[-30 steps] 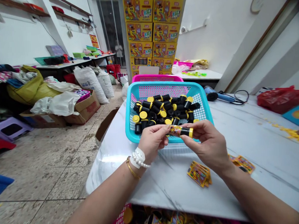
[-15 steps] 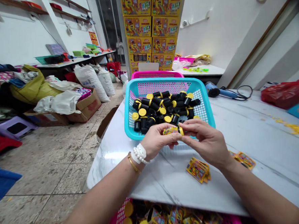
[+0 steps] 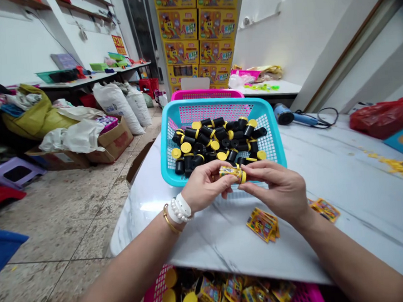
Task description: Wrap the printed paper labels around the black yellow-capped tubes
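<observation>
My left hand (image 3: 203,187) and my right hand (image 3: 279,189) pinch one small tube (image 3: 230,172) between them, just in front of the blue basket (image 3: 175,171). The tube is wrapped in a colourful printed label and has a yellow cap at its right end. The basket holds several bare black tubes with yellow caps (image 3: 218,143). A small pile of printed labels (image 3: 263,224) lies on the marble table (image 3: 344,197) below my right hand, and more labels (image 3: 324,208) lie further right.
A pink basket (image 3: 231,295) with labelled tubes sits under the table's near edge. Another pink basket (image 3: 206,94) stands behind the blue one. A blue heat gun (image 3: 290,116), a red bag (image 3: 382,119), stacked yellow cartons (image 3: 199,37), and sacks and boxes on the floor at left.
The label has slid over the tube: the black body showed a second ago and is now covered. Both hands have drawn slightly closer together.
</observation>
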Demonstrator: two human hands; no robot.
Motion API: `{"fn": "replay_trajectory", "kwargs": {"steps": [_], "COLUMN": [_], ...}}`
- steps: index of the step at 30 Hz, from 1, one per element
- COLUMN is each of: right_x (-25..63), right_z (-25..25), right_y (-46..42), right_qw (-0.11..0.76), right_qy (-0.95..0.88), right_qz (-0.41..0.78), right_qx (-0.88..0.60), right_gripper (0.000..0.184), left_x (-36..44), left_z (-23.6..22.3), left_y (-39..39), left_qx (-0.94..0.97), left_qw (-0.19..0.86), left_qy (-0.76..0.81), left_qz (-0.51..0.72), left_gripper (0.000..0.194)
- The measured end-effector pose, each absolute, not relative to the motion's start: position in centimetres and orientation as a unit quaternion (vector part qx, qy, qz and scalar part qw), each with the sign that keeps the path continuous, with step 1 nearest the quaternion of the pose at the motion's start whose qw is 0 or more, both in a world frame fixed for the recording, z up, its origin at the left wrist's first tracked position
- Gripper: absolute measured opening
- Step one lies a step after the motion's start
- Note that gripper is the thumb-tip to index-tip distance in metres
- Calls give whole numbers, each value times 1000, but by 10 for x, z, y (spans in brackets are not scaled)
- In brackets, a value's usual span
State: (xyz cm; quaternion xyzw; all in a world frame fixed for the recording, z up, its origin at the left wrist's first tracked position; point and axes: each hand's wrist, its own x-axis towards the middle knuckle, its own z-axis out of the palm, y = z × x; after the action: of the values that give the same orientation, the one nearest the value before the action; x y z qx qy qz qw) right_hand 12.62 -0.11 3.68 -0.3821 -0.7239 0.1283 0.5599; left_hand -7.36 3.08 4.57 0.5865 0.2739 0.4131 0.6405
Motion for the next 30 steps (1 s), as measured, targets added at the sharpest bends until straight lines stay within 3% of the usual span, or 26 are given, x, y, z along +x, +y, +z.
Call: {"fn": "replay_trajectory", "kwargs": {"steps": [7,12,15,22,24,28,30], "right_x": [115,112,110,104,104,111,117], "right_z": [32,30,28,29,29,25,24], "right_y": [3,3,0,2,3,7,9], "right_qw": [558,593,605,539,524,544,546], "right_qy": [-554,-593,-614,-452,-438,-465,-488], "right_qz": [428,336,279,553,580,540,523], "right_qx": [-445,-429,-423,-447,-444,-443,-435], "right_gripper": [20,24,26,31,34,31,30], "left_x": [-75,-75,-75,-77,-76,-75,-76], "left_z": [46,42,41,47,47,44,44], "left_y": [31,35,36,30,30,34,35], "left_qx": [659,638,629,754,745,644,609], "left_qw": [563,576,581,414,433,562,611], "left_qy": [236,308,340,290,307,349,343], "left_qz": [440,408,390,420,405,385,373], "left_gripper": [28,52,43,18,23,55,58]}}
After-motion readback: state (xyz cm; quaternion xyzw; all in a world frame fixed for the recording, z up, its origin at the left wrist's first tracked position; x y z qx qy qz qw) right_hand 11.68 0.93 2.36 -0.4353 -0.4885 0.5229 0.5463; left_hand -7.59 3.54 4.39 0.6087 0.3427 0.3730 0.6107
